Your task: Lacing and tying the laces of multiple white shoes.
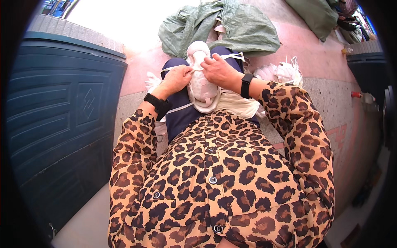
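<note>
A white sneaker (pixel 204 87) with a mesh upper rests between my knees, its heel tab toward me. My left hand (pixel 177 79) is closed at the left edge of its lacing area, fingertips pinched on a white shoelace. On the other side my right hand (pixel 219 70) is also closed, with thumb and fingers pinching at the lacing area; the lace there is mostly hidden by the fingers. One loose lace end (pixel 235 55) extends past the right knee, and another white strip (pixel 180 108) crosses my left thigh. A bundle of cream-white laces (pixel 240 103) lies over my right thigh.
A green woven sack (pixel 219 29) lies on the floor beyond my knees. White shoes with loose laces (pixel 281 73) sit to the right. At left stands a dark blue panelled door (pixel 68 99). Another green sack (pixel 316 16) is at the far right.
</note>
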The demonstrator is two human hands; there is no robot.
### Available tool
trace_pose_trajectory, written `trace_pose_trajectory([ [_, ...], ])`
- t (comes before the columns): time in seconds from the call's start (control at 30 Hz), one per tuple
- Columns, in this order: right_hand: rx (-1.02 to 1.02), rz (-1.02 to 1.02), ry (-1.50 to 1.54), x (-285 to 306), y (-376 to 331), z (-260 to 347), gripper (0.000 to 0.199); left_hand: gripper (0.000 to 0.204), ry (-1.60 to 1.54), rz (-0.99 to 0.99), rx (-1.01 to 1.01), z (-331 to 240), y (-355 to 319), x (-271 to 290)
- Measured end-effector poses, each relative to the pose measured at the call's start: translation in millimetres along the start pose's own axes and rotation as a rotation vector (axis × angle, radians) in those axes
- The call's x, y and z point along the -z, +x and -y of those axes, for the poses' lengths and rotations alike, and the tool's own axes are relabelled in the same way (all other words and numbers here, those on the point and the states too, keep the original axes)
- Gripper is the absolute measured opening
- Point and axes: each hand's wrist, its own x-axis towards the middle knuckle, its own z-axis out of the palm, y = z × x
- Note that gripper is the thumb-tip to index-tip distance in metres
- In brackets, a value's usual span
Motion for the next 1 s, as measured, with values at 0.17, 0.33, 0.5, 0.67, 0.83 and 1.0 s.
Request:
trace_pose_trajectory([
  [0.17, 0.016, -0.007, 0.009, 11.6, 5.4, -11.7, 0.01, 0.025, -0.056, -0.035, 0.055, 1.3, -2.1, -0.7],
  [0.33, 0.081, -0.182, 0.371, 70.7, 15.4, 35.4, 0.004, 0.027, -0.125, -0.081, 0.062, 0.5, -2.9, -2.9],
  [0.5, -0.598, -0.189, 0.97, 48.7, 19.5, 43.9, 0.014, 0.026, -0.127, 0.007, 0.062, -4.4, -5.6, -0.8],
  [0.67, -0.619, -0.048, 0.678, -3.1, 20.9, 27.3, 0.014, 0.02, -0.102, -0.081, 0.014, -2.9, -2.6, -2.7],
  [0.83, -0.605, -0.021, 0.509, 1.7, 25.5, 35.0, 0.01, 0.018, 0.011, -0.008, -0.053, 4.6, -0.4, -4.3],
  [1.0, -0.527, -0.069, 0.479, -4.4, 21.7, 32.1, 0.011, 0.02, -0.045, -0.092, 0.011, 3.4, -5.9, -9.5],
])
